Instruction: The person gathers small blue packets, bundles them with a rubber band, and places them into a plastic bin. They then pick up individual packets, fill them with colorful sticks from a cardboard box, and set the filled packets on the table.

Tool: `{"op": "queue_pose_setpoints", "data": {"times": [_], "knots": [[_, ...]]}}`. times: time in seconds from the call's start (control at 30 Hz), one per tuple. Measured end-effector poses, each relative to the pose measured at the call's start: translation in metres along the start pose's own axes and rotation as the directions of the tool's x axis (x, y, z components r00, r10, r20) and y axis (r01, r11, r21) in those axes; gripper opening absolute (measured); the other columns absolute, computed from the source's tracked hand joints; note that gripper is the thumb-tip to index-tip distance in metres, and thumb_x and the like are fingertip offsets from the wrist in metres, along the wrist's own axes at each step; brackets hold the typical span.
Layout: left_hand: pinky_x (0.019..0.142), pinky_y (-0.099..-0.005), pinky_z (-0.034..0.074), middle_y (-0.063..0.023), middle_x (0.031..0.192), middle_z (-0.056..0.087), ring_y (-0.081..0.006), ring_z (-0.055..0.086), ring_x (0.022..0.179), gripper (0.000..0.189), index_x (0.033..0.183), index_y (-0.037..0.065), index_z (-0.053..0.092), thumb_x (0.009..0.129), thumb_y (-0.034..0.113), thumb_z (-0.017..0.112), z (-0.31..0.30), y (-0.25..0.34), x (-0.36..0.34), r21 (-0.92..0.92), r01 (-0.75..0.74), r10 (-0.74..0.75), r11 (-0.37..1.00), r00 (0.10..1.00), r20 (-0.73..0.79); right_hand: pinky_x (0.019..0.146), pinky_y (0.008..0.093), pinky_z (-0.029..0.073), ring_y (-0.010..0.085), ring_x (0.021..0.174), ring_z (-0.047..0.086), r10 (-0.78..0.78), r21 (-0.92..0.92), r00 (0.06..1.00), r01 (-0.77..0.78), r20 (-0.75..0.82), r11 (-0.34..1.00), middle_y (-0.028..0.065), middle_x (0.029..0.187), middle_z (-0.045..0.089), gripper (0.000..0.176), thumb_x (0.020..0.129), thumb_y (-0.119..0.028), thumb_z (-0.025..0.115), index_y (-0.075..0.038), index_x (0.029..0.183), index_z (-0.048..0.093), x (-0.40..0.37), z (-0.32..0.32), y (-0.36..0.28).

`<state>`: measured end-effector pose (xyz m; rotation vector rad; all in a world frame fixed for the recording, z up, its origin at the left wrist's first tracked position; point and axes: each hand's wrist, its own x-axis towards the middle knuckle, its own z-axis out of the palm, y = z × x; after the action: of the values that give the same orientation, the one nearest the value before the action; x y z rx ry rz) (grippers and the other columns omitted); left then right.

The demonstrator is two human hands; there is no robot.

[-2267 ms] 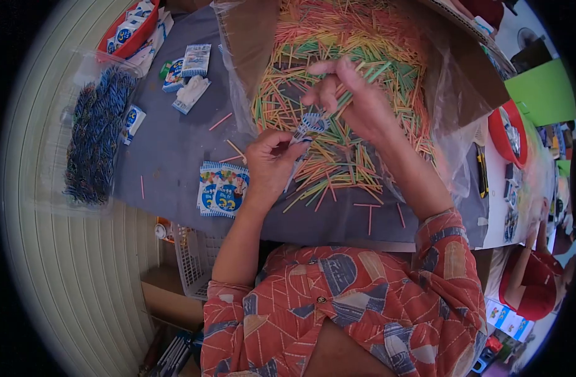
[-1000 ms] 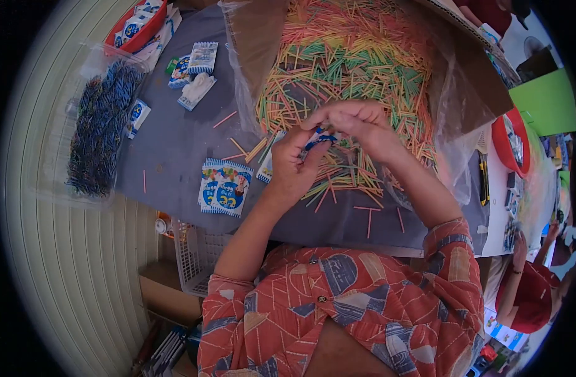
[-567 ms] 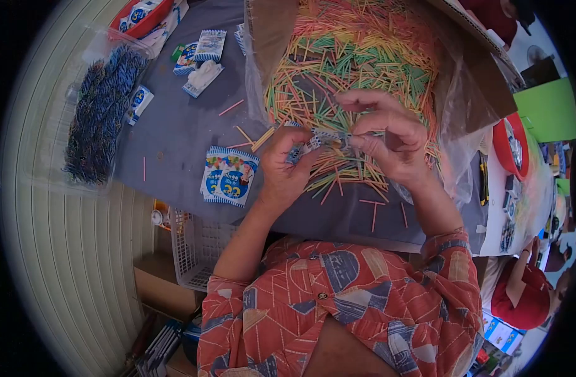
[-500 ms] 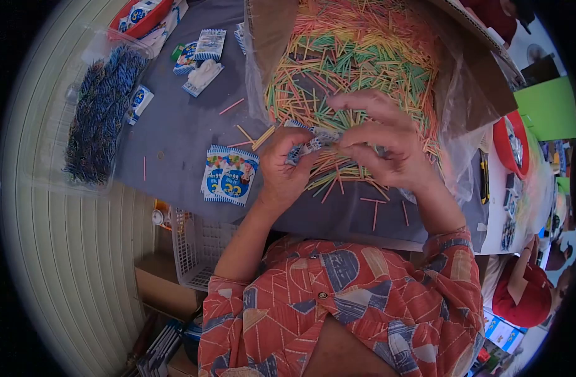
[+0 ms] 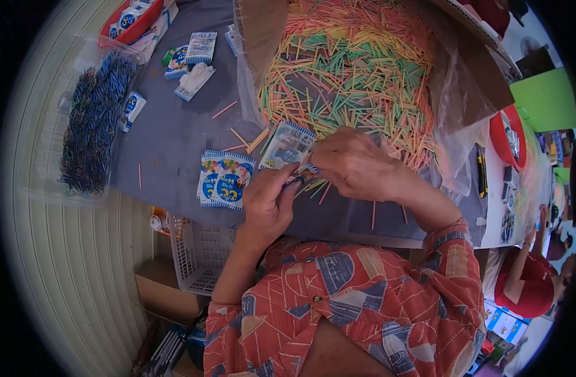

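Between my hands is a small blue-and-white printed packet (image 5: 288, 146), its back side up. My left hand (image 5: 266, 204) pinches its lower edge between thumb and fingers. My right hand (image 5: 354, 160) is closed at the packet's right corner, its fingertips partly hidden behind the knuckles. Just left of my left hand lies a small stack of similar packets (image 5: 226, 179). Beyond my hands, a plastic-lined cardboard box (image 5: 260, 31) holds a heap of thin pink, yellow and green sticks (image 5: 351, 69).
A clear plastic tray (image 5: 81, 191) of dark braided strands stands at the left. More packets (image 5: 201, 47) and a crumpled white piece (image 5: 194, 78) lie on the grey table. Red bowls (image 5: 151, 25) hold packets. A yellow-black cutter (image 5: 482, 173) lies right. A co-worker in red sits farther right.
The packet has come down flatter and its back now shows. My right hand has moved down and left from spread fingers to a closed grip on it; my left hand has lowered.
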<state>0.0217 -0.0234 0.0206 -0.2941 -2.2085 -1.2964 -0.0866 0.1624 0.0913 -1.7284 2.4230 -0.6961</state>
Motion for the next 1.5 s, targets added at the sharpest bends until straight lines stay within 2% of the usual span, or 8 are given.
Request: {"op": "queue_pose_setpoints", "data": {"times": [0.33, 0.43, 0.5, 0.7, 1.23, 1.3, 1.37, 1.5], "knots": [[0.081, -0.0283, 0.052, -0.0167, 0.104, 0.071, -0.0180, 0.070, 0.089, 0.040, 0.122, -0.001, 0.064, 0.083, -0.008, 0.068, -0.048, -0.024, -0.044, -0.178, 0.340, -0.355, 0.924, 0.933, -0.061, 0.076, 0.0431, 0.048, 0.0315, 0.083, 0.065, -0.026, 0.271, 1.000, 0.022, 0.012, 0.962, 0.0126, 0.088, 0.065, 0.019, 0.082, -0.010, 0.067, -0.003, 0.099, 0.064, 0.000, -0.024, 0.039], [0.087, -0.0364, 0.050, -0.0156, 0.110, 0.068, -0.0238, 0.066, 0.098, 0.045, 0.125, 0.001, 0.062, 0.081, -0.004, 0.070, -0.060, -0.014, -0.026, -0.011, 0.361, -0.359, 0.933, 0.926, -0.114, 0.088, 0.0445, 0.050, 0.0336, 0.102, 0.064, 0.152, 0.085, 0.988, -0.149, -0.021, 0.985, 0.0145, 0.103, 0.066, 0.026, 0.084, -0.011, 0.066, -0.007, 0.109, 0.068, 0.011, -0.025, 0.082], [0.093, -0.0448, 0.043, -0.0136, 0.118, 0.060, -0.0300, 0.057, 0.104, 0.051, 0.127, 0.003, 0.060, 0.078, 0.004, 0.073, -0.064, -0.009, -0.019, 0.774, 0.227, -0.248, 0.592, 0.964, -0.093, 0.102, 0.0437, 0.043, 0.0344, 0.122, 0.054, 0.159, -0.408, 0.970, -0.222, -0.184, 0.886, 0.0208, 0.128, 0.057, 0.042, 0.086, -0.015, 0.064, -0.005, 0.126, 0.061, 0.024, -0.014, 0.125], [0.088, -0.0472, 0.041, -0.0116, 0.110, 0.055, -0.0301, 0.052, 0.098, 0.047, 0.118, 0.005, 0.062, 0.076, 0.020, 0.076, 0.004, 0.004, 0.021, 0.583, 0.018, -0.159, 0.813, 0.968, 0.192, 0.115, 0.0580, 0.020, 0.0342, 0.146, 0.022, 0.440, -0.619, 0.897, -0.323, 0.042, 0.716, 0.0175, 0.153, 0.031, 0.053, 0.083, -0.015, 0.059, -0.009, 0.136, 0.054, 0.089, 0.009, 0.175], [0.063, -0.0392, 0.051, -0.0100, 0.086, 0.060, -0.0281, 0.062, 0.081, 0.014, 0.091, 0.003, 0.069, 0.077, 0.005, 0.068, 0.029, -0.028, 0.010, 0.454, -0.002, -0.041, 0.891, 0.996, 0.085, 0.074, 0.0383, 0.048, 0.0286, 0.103, 0.058, 0.342, -0.801, 0.938, -0.254, -0.066, 0.543, 0.0186, 0.110, 0.058, 0.023, 0.086, -0.003, 0.045, 0.001, 0.108, 0.052, 0.039, 0.028, 0.194], [0.064, -0.0402, 0.051, -0.0097, 0.086, 0.060, -0.0289, 0.063, 0.081, 0.014, 0.092, 0.004, 0.069, 0.077, 0.003, 0.068, 0.025, -0.027, 0.014, 0.385, 0.030, -0.059, 0.922, 0.996, 0.063, 0.065, 0.0384, 0.050, 0.0252, 0.079, 0.061, 0.444, -0.166, 0.800, -0.541, -0.403, 0.824, 0.0122, 0.090, 0.061, 0.015, 0.095, -0.004, 0.047, -0.002, 0.109, 0.052, 0.026, 0.013, 0.184], [0.068, -0.0423, 0.050, -0.0098, 0.087, 0.061, -0.0307, 0.063, 0.082, 0.014, 0.092, 0.003, 0.070, 0.078, 0.002, 0.067, 0.018, -0.023, 0.023, 0.380, 0.181, -0.249, 0.907, 0.959, 0.137, 0.063, 0.0419, 0.052, 0.0219, 0.067, 0.060, 0.437, 0.288, 0.725, -0.331, -0.532, 0.899, 0.0063, 0.079, 0.061, 0.011, 0.102, -0.012, 0.050, -0.006, 0.110, 0.054, 0.018, 0.009, 0.191], [0.072, -0.0425, 0.049, -0.0110, 0.088, 0.060, -0.0320, 0.062, 0.086, 0.018, 0.095, 0.002, 0.070, 0.078, 0.002, 0.067, 0.017, -0.029, 0.025, 0.308, 0.125, -0.181, 0.943, 0.971, 0.158, 0.064, 0.0378, 0.053, 0.0171, 0.070, 0.055, 0.699, 0.938, 0.648, 0.072, -0.303, 0.339, 0.0031, 0.079, 0.055, 0.012, 0.103, -0.018, 0.051, -0.008, 0.108, 0.056, 0.011, 0.000, 0.176]]}}
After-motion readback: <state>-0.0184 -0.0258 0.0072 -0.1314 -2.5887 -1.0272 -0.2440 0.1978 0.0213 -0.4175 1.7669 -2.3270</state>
